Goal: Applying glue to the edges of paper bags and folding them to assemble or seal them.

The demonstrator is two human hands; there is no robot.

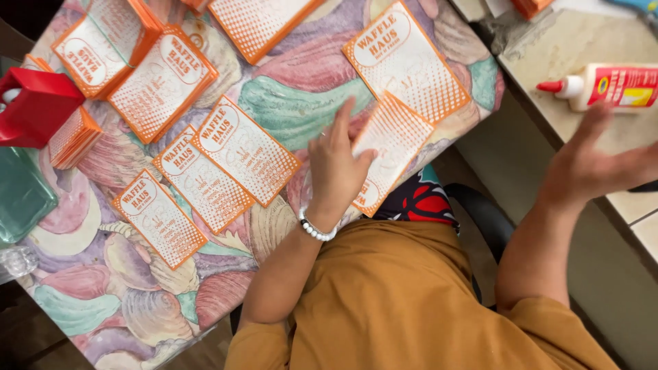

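Left hand pressed flat, fingers spread, on flat orange-and-white paper bag; right hand open, empty, near white glue bottle at two o'clock; matching bags at nine o'clock across shell-patterned table.

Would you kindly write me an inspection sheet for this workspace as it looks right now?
Surface: table under a pastel shell-patterned cloth; a beige counter stands to the right.
Job's things: flat orange-and-white printed sleeves, one under the left hand, others spread singly and in stacks; white glue bottle with red tip lying on the counter.
Clutter: red box, green piece at the left edge.
Hands: left hand flat on a sleeve, beaded bracelet at the wrist; right hand open and blurred, near the glue bottle, not touching it.
Cables: nothing seen.
Surroundings: dark chair under the person, mustard garment.
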